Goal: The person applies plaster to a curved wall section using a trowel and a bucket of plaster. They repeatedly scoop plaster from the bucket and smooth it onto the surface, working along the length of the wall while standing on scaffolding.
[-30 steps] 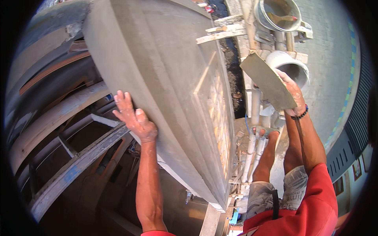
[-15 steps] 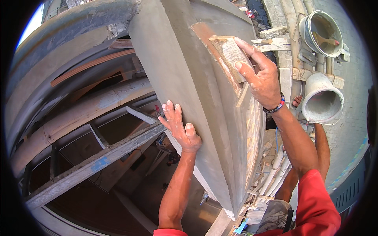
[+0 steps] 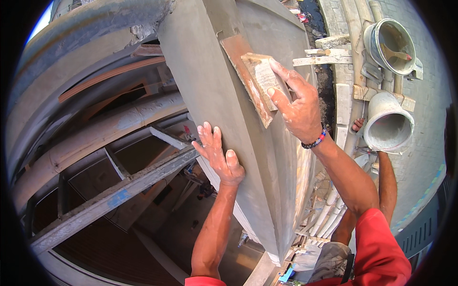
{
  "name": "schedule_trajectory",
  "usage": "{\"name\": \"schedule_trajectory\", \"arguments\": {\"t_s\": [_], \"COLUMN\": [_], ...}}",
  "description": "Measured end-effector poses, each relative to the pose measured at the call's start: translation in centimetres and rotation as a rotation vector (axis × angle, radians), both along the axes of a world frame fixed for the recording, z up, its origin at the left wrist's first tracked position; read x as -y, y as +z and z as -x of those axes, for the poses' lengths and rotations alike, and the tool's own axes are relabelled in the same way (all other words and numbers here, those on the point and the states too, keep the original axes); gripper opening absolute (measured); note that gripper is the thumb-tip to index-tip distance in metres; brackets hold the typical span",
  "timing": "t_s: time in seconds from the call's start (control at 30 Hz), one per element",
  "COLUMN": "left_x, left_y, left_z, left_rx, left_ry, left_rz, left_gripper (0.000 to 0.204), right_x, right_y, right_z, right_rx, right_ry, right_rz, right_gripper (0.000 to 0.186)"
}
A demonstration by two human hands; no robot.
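My right hand (image 3: pixel 299 107) is closed around the wooden handle block of a plastering float (image 3: pixel 237 56). The float's reddish-brown board lies along the edge of a grey plastered ledge (image 3: pixel 202 83), where two of its faces meet. Whether the whole board touches the plaster cannot be made out. Lower on the ledge, my left hand (image 3: pixel 220 159) rests with fingers spread and nothing in it. Pale plaster dust marks both hands, and a beaded bracelet (image 3: pixel 316 138) circles my right wrist.
A bucket (image 3: pixel 390 45) with a brush in it stands at upper right. Below it, another person's hand (image 3: pixel 358 125) is beside a tilted grey bucket (image 3: pixel 389 126). Metal framing (image 3: pixel 119 196) crosses a deep drop on the left. Bamboo poles (image 3: pixel 334 209) lie below right.
My right hand has moved the float left and slightly down, over the ledge's edge, and its board shows a broader face. My left hand stays in place.
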State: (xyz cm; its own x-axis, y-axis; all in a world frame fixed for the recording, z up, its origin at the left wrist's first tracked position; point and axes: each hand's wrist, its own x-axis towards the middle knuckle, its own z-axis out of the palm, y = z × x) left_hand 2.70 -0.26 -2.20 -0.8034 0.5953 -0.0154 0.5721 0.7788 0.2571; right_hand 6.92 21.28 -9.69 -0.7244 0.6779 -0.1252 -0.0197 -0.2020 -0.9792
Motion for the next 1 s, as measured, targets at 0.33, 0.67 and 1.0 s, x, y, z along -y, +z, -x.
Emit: {"name": "schedule_trajectory", "arguments": {"t_s": [0.33, 0.67, 1.0], "left_x": [-0.2, 0.1, -0.1], "left_y": [0.3, 0.2, 0.2], "left_z": [0.0, -0.1, -0.1], "left_rx": [0.001, -0.003, 0.007], "left_ry": [0.001, 0.018, 0.014], "left_rz": [0.014, 0.029, 0.002], "left_gripper": [0.060, 0.061, 0.060], "right_x": [-2.3, -0.9, 0.1], "right_y": [0.5, 0.1, 1.0], "right_z": [1.5, -1.8, -1.0], "right_rx": [-0.086, 0.023, 0.041], "right_ry": [-0.048, 0.025, 0.062], "right_rz": [0.133, 0.077, 0.009], "right_gripper": [0.043, 0.044, 0.043]}}
